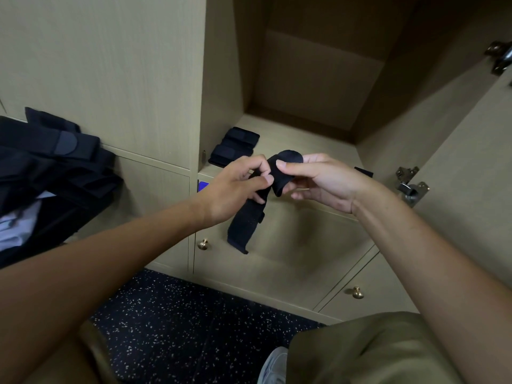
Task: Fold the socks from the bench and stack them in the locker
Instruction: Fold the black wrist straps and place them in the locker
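We see both hands working a black knit sock [249,217] in mid-air in front of the open beige wooden locker [304,139]. The left hand [235,187] has its grip pinched on the sock's middle, fingers curled round the fabric. The right hand [318,178] pinches the rolled-over upper end between thumb and fingers. The sock's lower end hangs loose below the hands, over the drawer front with the brass knob [203,244].

A stack of folded black socks [235,146] already sits on the locker floor, at its left front corner. A dark heap of garments and a bag [50,167] lies at the left; we judge more socks may be in it, but we cannot pick them out.

Risks, as we judge them: the dangling tail is unsupported, so the fold may come out crooked or unroll if either pinch loosens. A slip drops the sock to the speckled dark floor [180,328]. Placing it carelessly could topple the stack.

Hidden: the table itself is not clearly visible. A small black thing [364,171] behind the right hand is mostly covered; we cannot identify it. Fingertips under the fabric are out of sight.
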Demonstrator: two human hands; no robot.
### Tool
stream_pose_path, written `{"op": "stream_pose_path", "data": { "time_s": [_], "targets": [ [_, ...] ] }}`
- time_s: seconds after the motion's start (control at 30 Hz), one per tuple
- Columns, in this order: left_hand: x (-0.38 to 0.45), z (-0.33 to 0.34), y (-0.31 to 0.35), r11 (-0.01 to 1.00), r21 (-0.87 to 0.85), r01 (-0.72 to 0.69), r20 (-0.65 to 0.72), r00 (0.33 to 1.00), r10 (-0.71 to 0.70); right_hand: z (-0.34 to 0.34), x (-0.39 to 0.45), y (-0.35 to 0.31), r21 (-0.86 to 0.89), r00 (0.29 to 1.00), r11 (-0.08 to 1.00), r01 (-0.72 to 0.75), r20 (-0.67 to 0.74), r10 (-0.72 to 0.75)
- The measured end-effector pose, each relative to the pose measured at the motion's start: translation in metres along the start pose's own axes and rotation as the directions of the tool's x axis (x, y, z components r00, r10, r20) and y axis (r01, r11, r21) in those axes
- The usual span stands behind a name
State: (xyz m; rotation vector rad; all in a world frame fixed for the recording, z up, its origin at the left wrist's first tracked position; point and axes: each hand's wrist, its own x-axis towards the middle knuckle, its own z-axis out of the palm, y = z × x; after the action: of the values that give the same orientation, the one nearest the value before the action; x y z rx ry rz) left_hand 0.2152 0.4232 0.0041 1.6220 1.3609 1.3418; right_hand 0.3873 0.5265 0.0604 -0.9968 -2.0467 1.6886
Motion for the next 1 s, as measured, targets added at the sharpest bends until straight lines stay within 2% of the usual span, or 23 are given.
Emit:
{"op": "stream_pose_path", "data": {
  "time_s": [0.17,0.3,0.43,0.57,0.8,1.0],
  "targets": [
    [0.001,-0.002,-0.002,0.998,0.035,0.057,-0.128,0.99,-0.052,0.001,0.004,0.002,-0.03,0.997,0.999,-0.023,-0.07,0.02],
    [0.001,0.001,0.001,1.0,0.009,0.012,-0.22,0.975,-0.009,0.0,0.01,0.005,-0.026,0.994,0.999,-0.028,-0.106,0.025],
    [0.002,0.002,0.005,0.999,0.033,-0.041,-0.243,0.969,0.048,-0.005,0.013,0.008,-0.024,0.993,0.999,-0.037,-0.116,0.034],
    [0.005,0.003,0.003,0.997,0.008,-0.078,-0.321,0.944,0.076,-0.007,0.013,0.008,0.007,0.99,0.999,-0.039,-0.138,0.04],
    [0.006,0.006,0.01,0.989,-0.077,-0.125,-0.366,0.926,0.088,-0.012,0.016,0.008,0.04,0.987,0.999,-0.034,-0.155,0.039],
    [0.005,0.009,0.01,0.991,-0.045,-0.125,-0.373,0.922,0.099,-0.016,0.023,0.014,0.058,0.978,0.997,-0.051,-0.201,0.061]
  ]
}}
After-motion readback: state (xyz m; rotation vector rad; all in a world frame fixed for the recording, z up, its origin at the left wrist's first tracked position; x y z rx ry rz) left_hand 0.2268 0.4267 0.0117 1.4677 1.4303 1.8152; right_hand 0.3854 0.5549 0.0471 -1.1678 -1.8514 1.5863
